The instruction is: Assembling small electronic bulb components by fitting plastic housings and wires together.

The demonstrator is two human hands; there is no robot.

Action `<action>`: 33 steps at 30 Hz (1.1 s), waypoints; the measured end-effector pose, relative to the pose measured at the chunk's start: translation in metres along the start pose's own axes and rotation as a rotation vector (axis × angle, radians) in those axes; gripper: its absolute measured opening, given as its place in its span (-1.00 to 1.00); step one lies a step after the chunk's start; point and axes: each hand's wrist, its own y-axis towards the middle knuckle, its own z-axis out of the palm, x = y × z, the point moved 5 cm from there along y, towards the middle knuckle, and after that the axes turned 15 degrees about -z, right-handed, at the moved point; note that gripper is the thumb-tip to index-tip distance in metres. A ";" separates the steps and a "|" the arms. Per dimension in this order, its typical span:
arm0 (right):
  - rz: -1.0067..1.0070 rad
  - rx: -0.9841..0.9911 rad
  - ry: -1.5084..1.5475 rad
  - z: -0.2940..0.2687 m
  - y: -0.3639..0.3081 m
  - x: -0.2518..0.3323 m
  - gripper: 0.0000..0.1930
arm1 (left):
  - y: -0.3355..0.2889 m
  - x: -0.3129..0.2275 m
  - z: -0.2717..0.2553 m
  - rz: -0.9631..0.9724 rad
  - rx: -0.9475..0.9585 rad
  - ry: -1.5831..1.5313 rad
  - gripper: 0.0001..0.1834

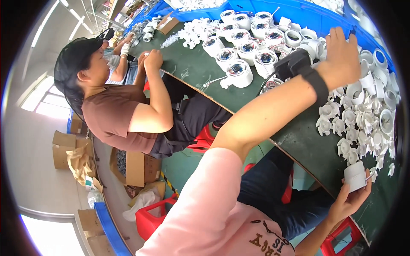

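Note:
My left arm stretches across the green table, a black device strapped to its wrist. My left hand point(341, 59) is above white plastic rings point(294, 38) near the blue bin edge, its fingers extended and apart; no held thing shows. Low at the right, my right hand point(352, 198) grips a white cylindrical housing point(354, 176) just over the table's near edge. A small white piece point(373, 174) shows by its fingertips. Left of my left wrist stand several white round housings point(240, 73) with circuit boards and wires inside.
Between my hands lies a heap of small white finned plastic parts point(350, 117). Blue bins point(294, 12) line the table's far side. A co-worker point(119, 102) sits at my left, hands over the table point(188, 70). Red stools point(149, 219) and cardboard boxes point(66, 149) stand on the floor.

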 end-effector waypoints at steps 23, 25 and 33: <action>-0.034 -0.035 -0.003 0.006 0.003 0.003 -0.29 | 0.051 0.010 -0.011 -0.209 0.028 -0.783 -0.33; -0.053 -0.020 0.016 0.005 0.002 0.002 -0.34 | 0.036 -0.009 -0.073 0.035 -0.071 -0.758 -0.45; -0.064 -0.068 0.105 -0.006 0.000 -0.003 -0.40 | -0.082 -0.056 -0.138 0.391 0.300 -0.431 -0.16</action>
